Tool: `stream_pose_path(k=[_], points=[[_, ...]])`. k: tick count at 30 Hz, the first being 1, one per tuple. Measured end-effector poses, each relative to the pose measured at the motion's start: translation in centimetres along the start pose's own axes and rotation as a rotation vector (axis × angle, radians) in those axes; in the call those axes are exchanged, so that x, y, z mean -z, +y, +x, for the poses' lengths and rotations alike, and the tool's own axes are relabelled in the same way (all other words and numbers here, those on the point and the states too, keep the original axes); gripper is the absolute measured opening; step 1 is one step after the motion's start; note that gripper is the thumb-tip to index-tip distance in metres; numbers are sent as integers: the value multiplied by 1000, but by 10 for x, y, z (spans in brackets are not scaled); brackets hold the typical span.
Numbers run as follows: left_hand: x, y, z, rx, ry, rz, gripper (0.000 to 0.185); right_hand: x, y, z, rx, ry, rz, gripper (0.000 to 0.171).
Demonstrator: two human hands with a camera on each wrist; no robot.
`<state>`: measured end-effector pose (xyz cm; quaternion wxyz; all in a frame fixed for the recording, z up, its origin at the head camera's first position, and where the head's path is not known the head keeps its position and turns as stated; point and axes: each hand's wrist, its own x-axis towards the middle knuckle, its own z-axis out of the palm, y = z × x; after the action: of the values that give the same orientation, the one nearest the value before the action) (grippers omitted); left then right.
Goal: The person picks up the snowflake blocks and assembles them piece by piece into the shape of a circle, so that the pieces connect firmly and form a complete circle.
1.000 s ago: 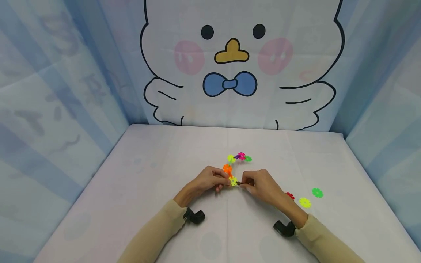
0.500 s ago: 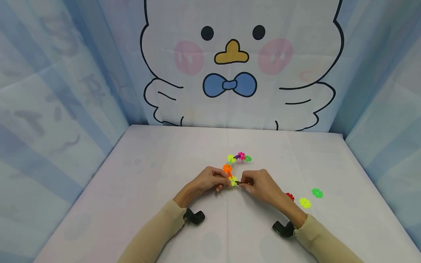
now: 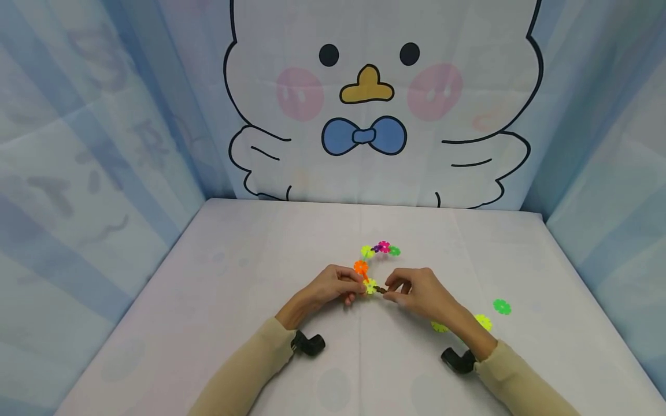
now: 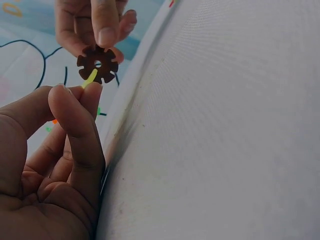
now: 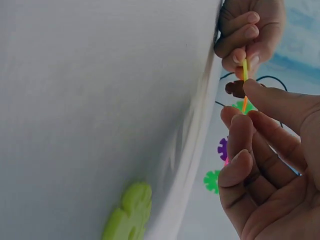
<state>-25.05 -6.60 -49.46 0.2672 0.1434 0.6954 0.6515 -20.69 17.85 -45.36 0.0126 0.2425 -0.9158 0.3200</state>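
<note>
A chain of interlocked notched plastic snowflake discs curves away from my left hand (image 3: pixel 335 283), which pinches the yellow snowflake disc (image 3: pixel 370 286) at its near end. Slotted to that disc is a brown snowflake disc (image 4: pixel 109 65), seen face-on in the left wrist view. My right hand (image 3: pixel 421 292) is just right of the brown disc, thumb and fingertips parted around it. In the right wrist view the thumb (image 5: pixel 270 100) overlaps the brown disc; whether it touches is unclear. Farther along the chain are an orange disc (image 3: pixel 361 267) and a pink disc (image 3: pixel 384 247).
Loose discs lie on the white table (image 3: pixel 234 242) at the right: a green disc (image 3: pixel 502 307), a yellow disc (image 3: pixel 483 322) and another yellow disc (image 3: pixel 439 327) partly under the right forearm. A printed cloth backdrop (image 3: pixel 364 173) stands behind the table.
My right hand has drawn slightly right and its fingers have parted, letting go of the brown disc, which shows more. The forearm now covers the red disc and uncovers a yellow one.
</note>
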Motion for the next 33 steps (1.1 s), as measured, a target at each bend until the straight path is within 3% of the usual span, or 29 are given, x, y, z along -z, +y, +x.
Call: stream_pose_path(k=[13,33], points=[[-1,2,-2,0,-2,-24,9,35,32,-25,-156,-74,-42,13],[-1,1,-1,1,-9,-18,10,74,71,-70,-223,-163,-114,32]])
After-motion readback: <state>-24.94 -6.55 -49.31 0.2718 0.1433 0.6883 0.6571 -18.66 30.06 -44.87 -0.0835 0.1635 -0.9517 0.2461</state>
